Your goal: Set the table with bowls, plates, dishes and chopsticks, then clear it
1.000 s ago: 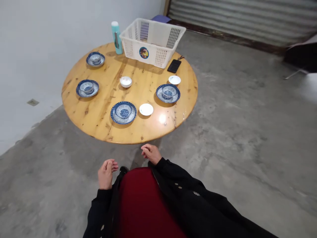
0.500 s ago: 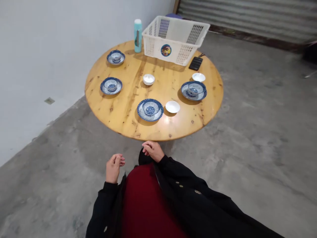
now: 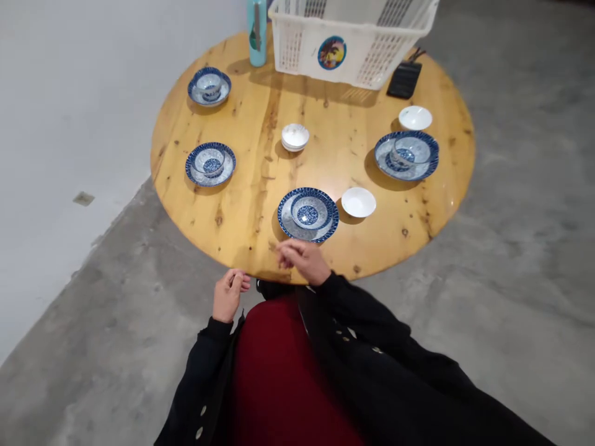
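My right hand (image 3: 303, 260) hovers over the near edge of the round wooden table (image 3: 242, 204), its fingers loosely curled and holding nothing I can see. Just beyond it stands a blue patterned plate with a bowl on it (image 3: 307, 214), and a small white dish (image 3: 358, 202) sits to that plate's right. My left hand (image 3: 228, 294) hangs below the table edge with fingers curled in, apparently empty. Similar plate-and-bowl sets stand at the right (image 3: 408, 154), the left (image 3: 211, 163) and the far left (image 3: 209, 85). A stack of small white dishes (image 3: 295, 136) is near the table's middle.
A white plastic basket (image 3: 353, 37) stands at the table's far side, with a teal bottle (image 3: 257, 31) to its left and a black case (image 3: 404, 78) to its right. Another small white dish (image 3: 415, 117) lies near the case. A white wall runs along the left; bare concrete floor surrounds the table.
The view has closed in on the table. My right hand has risen from in front of my body to above the table's near edge; my left hand has come forward slightly.
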A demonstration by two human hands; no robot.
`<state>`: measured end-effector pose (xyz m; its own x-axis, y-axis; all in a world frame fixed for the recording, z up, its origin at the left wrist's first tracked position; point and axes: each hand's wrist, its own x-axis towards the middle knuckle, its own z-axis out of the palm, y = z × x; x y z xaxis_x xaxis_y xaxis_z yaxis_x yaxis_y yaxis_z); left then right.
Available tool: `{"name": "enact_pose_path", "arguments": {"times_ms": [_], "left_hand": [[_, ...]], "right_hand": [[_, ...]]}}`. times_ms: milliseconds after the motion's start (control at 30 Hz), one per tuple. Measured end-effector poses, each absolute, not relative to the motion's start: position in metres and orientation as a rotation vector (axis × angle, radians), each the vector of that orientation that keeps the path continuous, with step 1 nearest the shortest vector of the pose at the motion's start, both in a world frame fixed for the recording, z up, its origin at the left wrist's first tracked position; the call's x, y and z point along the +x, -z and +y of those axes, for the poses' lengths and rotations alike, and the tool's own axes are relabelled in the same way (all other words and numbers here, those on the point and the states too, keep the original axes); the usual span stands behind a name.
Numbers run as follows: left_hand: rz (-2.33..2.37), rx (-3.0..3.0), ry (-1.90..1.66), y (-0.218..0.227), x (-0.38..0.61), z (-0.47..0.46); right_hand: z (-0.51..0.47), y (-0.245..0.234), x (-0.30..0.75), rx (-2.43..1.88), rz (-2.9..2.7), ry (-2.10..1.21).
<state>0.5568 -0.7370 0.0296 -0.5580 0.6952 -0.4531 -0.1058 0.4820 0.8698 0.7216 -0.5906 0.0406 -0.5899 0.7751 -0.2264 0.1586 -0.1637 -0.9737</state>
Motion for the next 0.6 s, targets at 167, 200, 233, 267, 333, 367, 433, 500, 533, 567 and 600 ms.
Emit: {"name": "enact_pose_path", "arguments": {"times_ms": [167,200,233,267,333,367,433,500,533,567,600], "left_hand": [[1.801,0.550,-1.089,-0.032,0.520,-0.682],[1.789,0.555,-1.074,-0.032,0.515,-0.672],[1.777,0.559,-1.056,-0.031,0.511,-0.663],[1.766,0.560,-1.038,-0.031,0.507,-0.656],[1.743,0.565,-1.006,-0.029,0.502,-0.644],[1.731,0.567,-0.994,-0.028,0.500,-0.639],[1.710,0.561,-0.979,-0.025,0.497,-0.630],[1.695,0.553,-0.964,-0.022,0.495,-0.624],[1.690,0.549,-0.956,-0.021,0.494,-0.621],[1.685,0.547,-0.949,-0.019,0.494,-0.618],[1.680,0.545,-0.940,-0.018,0.493,-0.615]], "right_hand": [[-0.442,-0.053,0.708,-1.314,-1.598,-1.296],[-0.413,-0.049,0.705,-1.385,-1.607,-1.244],[-0.386,-0.043,0.702,-1.454,-1.621,-1.211],[-0.361,-0.037,0.698,-1.509,-1.641,-1.190],[-0.319,-0.025,0.689,-1.597,-1.665,-1.164],[-0.302,-0.019,0.684,-1.632,-1.669,-1.155],[-0.272,-0.008,0.672,-1.703,-1.663,-1.135],[-0.250,0.004,0.661,-1.783,-1.663,-1.108],[-0.240,0.010,0.655,-1.811,-1.681,-1.085],[-0.232,0.017,0.650,-1.822,-1.709,-1.058],[-0.226,0.023,0.646,-1.803,-1.748,-1.029]]}}
